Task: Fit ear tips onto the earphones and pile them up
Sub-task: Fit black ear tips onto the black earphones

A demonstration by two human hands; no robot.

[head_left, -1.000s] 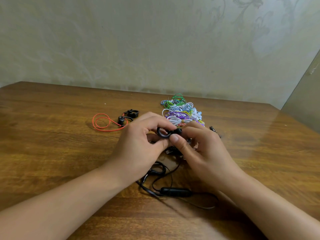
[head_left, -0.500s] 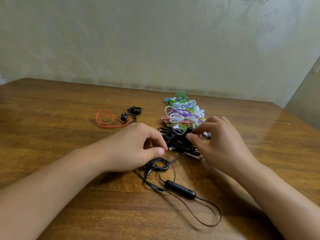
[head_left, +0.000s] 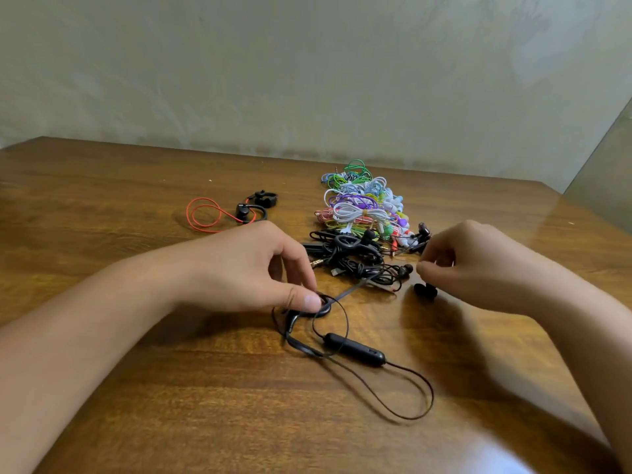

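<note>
Wood table point(head_left: 102, 206) w/ earphone pile point(head_left: 362, 206), plaster wall point(head_left: 239, 70).

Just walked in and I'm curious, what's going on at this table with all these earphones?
A person is sorting earphones on a wooden table. The left hand pinches the earpiece of a black neckband earphone lying in front. The right hand is curled above a small black earbud; whether it holds anything is unclear. Behind lie a black tangle and a pile of colourful bundled earphones, with a red-corded pair apart to the left.
</note>
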